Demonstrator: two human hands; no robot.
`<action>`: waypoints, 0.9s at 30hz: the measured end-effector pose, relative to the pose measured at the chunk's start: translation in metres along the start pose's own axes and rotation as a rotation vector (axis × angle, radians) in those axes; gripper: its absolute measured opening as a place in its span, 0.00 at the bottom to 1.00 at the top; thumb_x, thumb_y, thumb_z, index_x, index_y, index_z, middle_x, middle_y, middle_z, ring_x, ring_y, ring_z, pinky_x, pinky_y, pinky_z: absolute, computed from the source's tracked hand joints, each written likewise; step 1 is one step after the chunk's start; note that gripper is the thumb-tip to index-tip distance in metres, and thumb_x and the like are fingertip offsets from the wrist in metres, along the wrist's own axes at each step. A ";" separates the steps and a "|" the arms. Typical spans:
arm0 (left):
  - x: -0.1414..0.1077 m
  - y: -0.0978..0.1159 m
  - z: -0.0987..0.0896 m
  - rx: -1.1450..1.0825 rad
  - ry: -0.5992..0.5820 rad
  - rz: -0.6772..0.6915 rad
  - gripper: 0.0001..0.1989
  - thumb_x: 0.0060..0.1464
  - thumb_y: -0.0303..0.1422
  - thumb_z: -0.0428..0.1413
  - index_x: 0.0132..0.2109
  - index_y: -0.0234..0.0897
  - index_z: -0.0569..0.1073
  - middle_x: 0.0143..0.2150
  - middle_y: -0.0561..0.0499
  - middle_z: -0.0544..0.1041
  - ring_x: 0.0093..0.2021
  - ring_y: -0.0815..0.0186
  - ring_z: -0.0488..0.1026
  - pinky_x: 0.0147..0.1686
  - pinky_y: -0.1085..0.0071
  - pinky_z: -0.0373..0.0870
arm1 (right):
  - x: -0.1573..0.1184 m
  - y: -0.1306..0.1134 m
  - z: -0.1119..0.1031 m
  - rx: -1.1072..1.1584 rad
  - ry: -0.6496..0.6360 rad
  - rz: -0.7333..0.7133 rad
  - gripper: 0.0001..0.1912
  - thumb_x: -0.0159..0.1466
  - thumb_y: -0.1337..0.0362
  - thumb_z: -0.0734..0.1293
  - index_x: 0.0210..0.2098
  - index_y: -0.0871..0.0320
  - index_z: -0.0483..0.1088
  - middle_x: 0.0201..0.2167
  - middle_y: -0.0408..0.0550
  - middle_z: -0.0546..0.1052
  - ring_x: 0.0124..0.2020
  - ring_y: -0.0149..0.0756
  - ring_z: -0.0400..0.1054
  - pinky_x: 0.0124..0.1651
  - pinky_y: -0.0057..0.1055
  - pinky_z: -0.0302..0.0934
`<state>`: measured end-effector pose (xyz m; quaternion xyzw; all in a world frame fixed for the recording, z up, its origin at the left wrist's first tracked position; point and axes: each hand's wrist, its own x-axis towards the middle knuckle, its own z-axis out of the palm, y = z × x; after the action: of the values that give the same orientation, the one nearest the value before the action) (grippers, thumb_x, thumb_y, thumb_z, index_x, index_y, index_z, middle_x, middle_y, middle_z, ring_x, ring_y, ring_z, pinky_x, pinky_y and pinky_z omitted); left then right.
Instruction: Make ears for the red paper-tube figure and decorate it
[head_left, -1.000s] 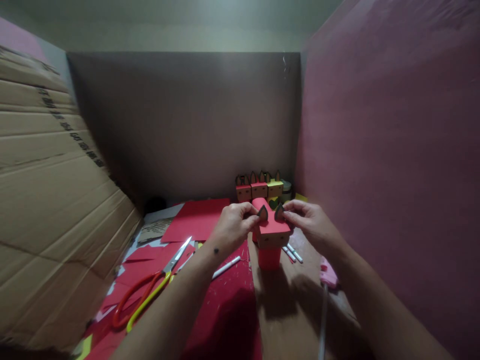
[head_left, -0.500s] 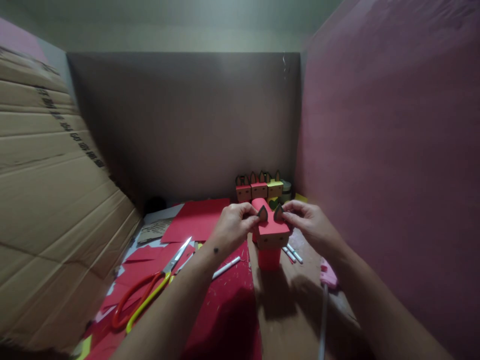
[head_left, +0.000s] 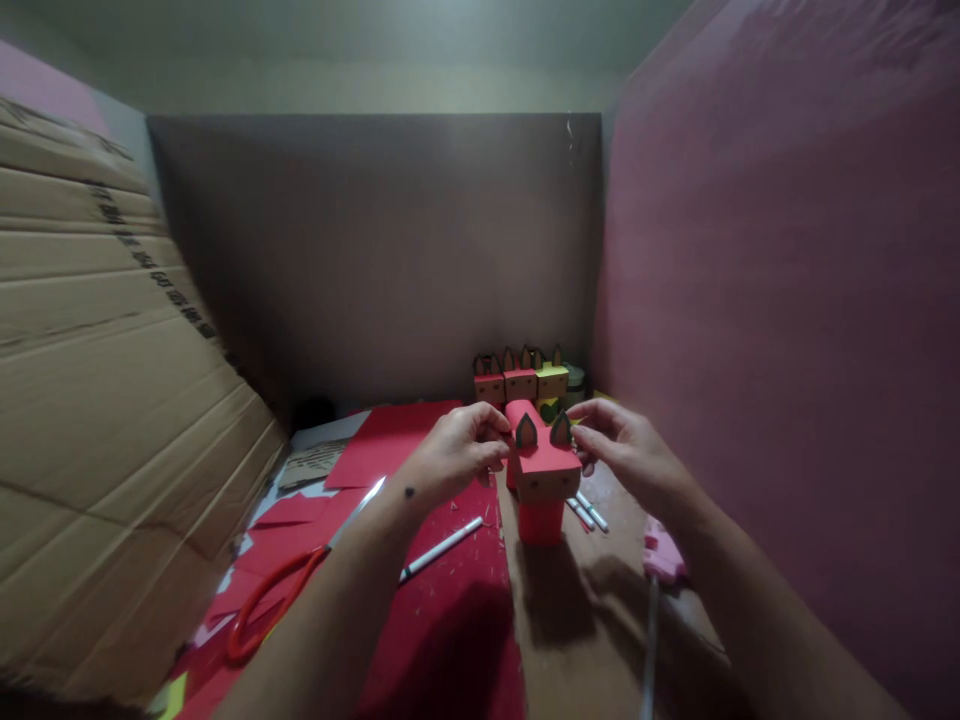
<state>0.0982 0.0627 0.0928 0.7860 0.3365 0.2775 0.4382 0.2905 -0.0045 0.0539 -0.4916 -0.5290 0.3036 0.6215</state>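
Observation:
A red paper animal figure stands upright on the brown board between my hands. Its boxy head has a red top, a brown front with two small dark spots, and two pointed brown ears with dark edges. My left hand is beside the left ear, fingers parted and clear of it. Close by the right ear, my right hand has its thumb and index finger apart at the ear's outer edge; whether they touch it I cannot tell.
Similar red and yellow figures stand behind. Red paper sheets, red-and-yellow-handled scissors and a white pen lie left. More white pens and a pink glue gun are right. Cardboard rises at left.
Both hands have loosened from the ears. My left hand has drawn back to the left, and my right hand has eased slightly right. The ears stay upright on the head.

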 end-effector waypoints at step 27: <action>0.004 -0.029 0.000 0.216 -0.326 0.032 0.40 0.36 0.35 0.66 0.56 0.34 0.59 0.25 0.58 0.69 0.20 0.71 0.64 0.18 0.76 0.58 | 0.002 0.028 0.002 0.147 0.188 0.088 0.10 0.67 0.61 0.62 0.36 0.62 0.68 0.23 0.37 0.69 0.16 0.21 0.59 0.16 0.20 0.56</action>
<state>0.0926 0.0769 0.0675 0.8682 0.2765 0.1155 0.3954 0.2934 0.0076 0.0282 -0.4938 -0.4225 0.3212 0.6888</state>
